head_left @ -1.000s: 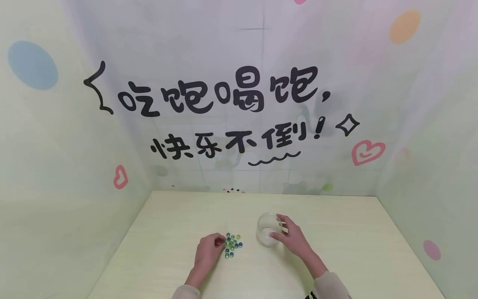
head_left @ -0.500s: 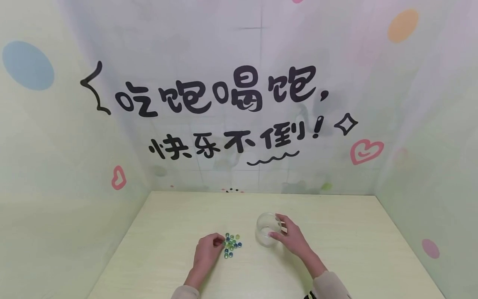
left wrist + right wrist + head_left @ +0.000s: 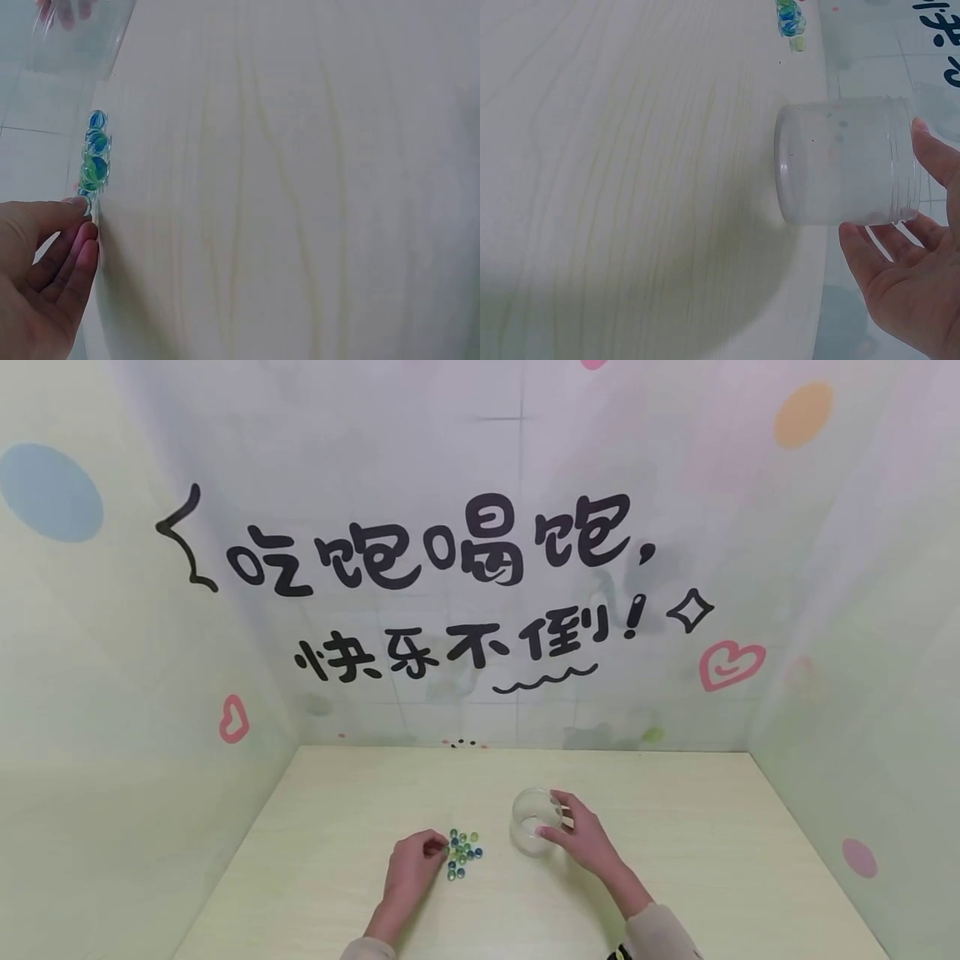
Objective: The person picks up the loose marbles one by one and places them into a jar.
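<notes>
Tabletop (image 3: 322, 835): left hand (image 3: 410, 864) pinches marble (image 3: 88, 204), right hand (image 3: 590, 843) holds jar (image 3: 535, 823).

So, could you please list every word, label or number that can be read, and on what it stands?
"吃饱喝饱,": upper line, back wall.
"快乐不倒!": lower line, same wall.
Right wrist view's edge: black character parts, too cut off to read.
Clear jar and marbles: no text visible.

pale wood-grain tabletop (image 3: 675, 827); whitish back wall (image 3: 360, 452); black lettering (image 3: 491, 539); pale side walls (image 3: 862, 710); pastel dots (image 3: 51, 492)
</notes>
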Tool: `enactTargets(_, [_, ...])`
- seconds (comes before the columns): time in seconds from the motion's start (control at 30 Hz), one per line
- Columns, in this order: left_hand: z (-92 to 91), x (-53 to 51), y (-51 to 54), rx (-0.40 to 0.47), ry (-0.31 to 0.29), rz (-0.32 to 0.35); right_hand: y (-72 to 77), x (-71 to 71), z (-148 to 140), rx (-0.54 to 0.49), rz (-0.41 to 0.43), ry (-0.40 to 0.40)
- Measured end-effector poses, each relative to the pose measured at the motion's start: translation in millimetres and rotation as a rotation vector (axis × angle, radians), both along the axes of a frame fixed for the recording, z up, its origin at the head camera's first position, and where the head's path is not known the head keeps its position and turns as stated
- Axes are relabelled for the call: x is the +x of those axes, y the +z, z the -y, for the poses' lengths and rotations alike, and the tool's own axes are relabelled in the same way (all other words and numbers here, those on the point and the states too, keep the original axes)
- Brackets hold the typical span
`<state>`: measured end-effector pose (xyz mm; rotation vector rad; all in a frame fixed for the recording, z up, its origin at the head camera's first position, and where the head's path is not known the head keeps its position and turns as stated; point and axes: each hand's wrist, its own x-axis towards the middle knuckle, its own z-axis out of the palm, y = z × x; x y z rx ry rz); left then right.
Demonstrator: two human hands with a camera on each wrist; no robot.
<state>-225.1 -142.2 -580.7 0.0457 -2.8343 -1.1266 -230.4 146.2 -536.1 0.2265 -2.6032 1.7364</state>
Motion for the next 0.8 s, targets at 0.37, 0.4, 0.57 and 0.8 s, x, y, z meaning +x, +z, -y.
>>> enactTargets(0.37, [2.2, -1.4, 3.9, 0.011, -0.006, -0.006, -7.2, -3.5, -0.6, 0.005, 0.001, -0.008])
enactTargets(0.4, [2.1, -1.4, 4.6, 0.012, -0.006, -0.011, -7.3, -3.5, -0.7, 0.002, 0.003, -0.01])
enactTargets(0.57, [0.2, -1.3, 8.0, 0.022, -0.011, -0.027, -6.9, -3.7, -0.4, -0.009, 0.01, -0.018])
enactTargets(0.8, [-5.5, -0.4, 17.5, 0.034, -0.022, -0.023, -6.8, -3.9, -0.3, -0.007, 0.005, -0.016])
